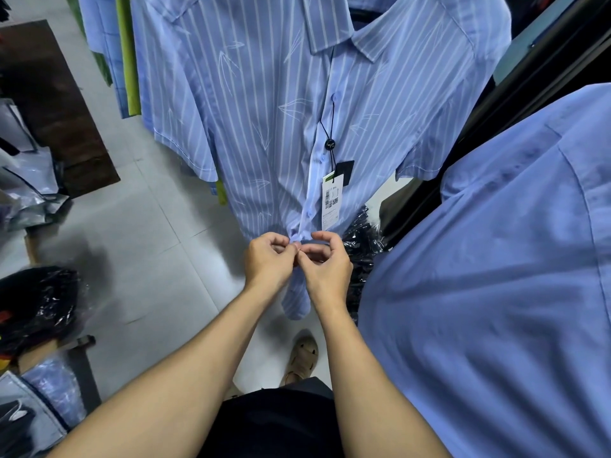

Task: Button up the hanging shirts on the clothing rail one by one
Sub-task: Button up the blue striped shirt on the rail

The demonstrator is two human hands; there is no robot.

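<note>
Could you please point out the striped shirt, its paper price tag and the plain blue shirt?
striped shirt (258, 104), head view, front panel left of the buttons.
paper price tag (332, 203), head view, middle of the white label.
plain blue shirt (496, 292), head view, broad fabric at right.

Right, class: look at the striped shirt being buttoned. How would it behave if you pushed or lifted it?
Probably floppy: the striped shirt bunches into folds where the left hand and right hand pinch its front. Likely light and apt to swing if pushed, as it hangs freely. Its paper tag would probably sway on its cord.
</note>
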